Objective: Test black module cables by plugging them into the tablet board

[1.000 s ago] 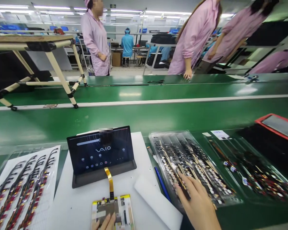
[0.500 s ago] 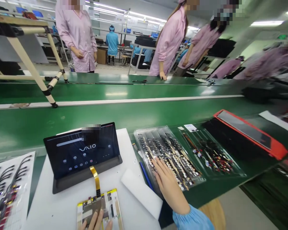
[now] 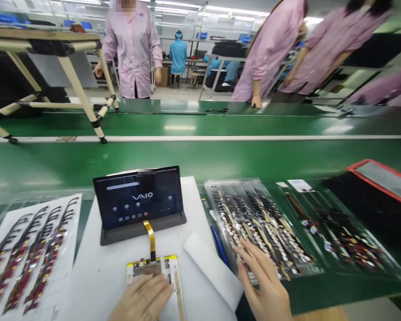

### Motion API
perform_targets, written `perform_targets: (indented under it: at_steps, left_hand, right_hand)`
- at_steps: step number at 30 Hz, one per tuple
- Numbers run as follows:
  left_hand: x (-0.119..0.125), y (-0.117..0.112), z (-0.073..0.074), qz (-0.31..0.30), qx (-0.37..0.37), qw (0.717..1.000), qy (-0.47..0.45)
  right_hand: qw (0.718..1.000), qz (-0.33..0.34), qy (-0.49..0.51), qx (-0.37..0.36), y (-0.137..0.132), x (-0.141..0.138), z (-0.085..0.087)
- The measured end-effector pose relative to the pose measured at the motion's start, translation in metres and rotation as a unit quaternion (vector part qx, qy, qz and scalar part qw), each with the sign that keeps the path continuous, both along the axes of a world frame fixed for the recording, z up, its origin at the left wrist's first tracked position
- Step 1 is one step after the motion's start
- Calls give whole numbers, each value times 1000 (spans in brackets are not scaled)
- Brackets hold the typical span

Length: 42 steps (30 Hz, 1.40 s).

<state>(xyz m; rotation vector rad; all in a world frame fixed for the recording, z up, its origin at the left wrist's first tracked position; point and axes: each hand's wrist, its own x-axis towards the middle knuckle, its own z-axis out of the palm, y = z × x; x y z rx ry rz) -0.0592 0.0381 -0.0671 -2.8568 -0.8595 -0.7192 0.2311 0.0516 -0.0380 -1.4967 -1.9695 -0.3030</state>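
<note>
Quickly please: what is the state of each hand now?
Left hand: open, flat on the circuit board, holding nothing.
Right hand: open, over the clear plastic tray, holding nothing visible.

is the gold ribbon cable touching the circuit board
Touching. The head view shows the gold ribbon cable running down from the tablet, its lower end meeting the top edge of the circuit board.

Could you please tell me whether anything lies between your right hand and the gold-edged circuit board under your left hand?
Yes. A white foam block lies between the right hand and the gold-edged circuit board. A slim blue stick lies along the block's far side, also left of that hand.
</note>
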Motion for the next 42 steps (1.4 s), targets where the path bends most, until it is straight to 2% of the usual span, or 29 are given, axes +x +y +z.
perform_targets:
  at_steps: [3,6,11,16,20,24,28,31,34,37,39,42]
  left_hand:
    - [16,25,9,-42,-20,998,-44]
    - [24,41,1,-101,-52,993,36]
    - [21,45,-15,-125,-117,979,114]
    - [21,43,-11,-111,-81,987,89]
    - [23,44,-8,-100,-52,991,70]
    - [26,39,-1,-95,-4,994,62]
    - [27,22,13,-114,38,993,-18]
    - [19,7,20,-74,0,993,-90]
    - [2,-1,19,23,-45,987,-153]
    - [-16,-1,13,158,-89,960,-212]
    - [-25,0,8,231,-108,938,-233]
    - [-31,0,2,280,-124,916,-259]
  right_hand:
    - [999,50,12,4,3,-12,6]
    - [997,75,15,1,3,-16,8]
    - [996,83,26,-18,-2,-12,-5]
    - [992,115,43,-33,-6,-21,-14]
    - [989,133,-22,-62,-7,-35,-19]
    - [987,118,-97,-40,-5,-42,-31]
    - [989,94,-112,-34,0,-45,-39]
    - [993,59,-94,-29,0,-53,-36]
    - [996,63,-7,-64,-8,-68,-29]
    - [969,123,111,-185,-18,-85,-25]
    - [943,138,150,-262,-22,-94,-25]
    - [924,129,177,-313,-23,-99,-26]
